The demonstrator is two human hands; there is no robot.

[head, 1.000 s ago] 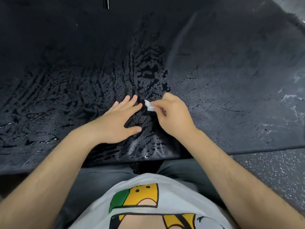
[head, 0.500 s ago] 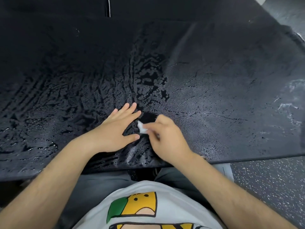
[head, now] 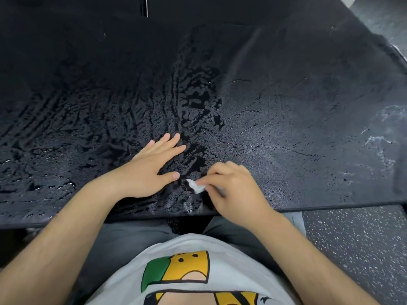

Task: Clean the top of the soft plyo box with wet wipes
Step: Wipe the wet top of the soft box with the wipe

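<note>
Black plyo box top (head: 286, 102): wet 9–12 o'clock, dry w/ white scuffs (head: 378, 142) at 3, so approx half done. Right hand (head: 233, 190) pinches wet wipe (head: 196, 186); left hand (head: 152, 168) flat, fingers straight.

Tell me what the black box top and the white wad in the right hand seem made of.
Box top: probably vinyl or faux leather, black, fine-grained; water beads on it, thin cracks show. White wad: likely nonwoven wipe, matte, crumpled, pinched by the right hand.
</note>
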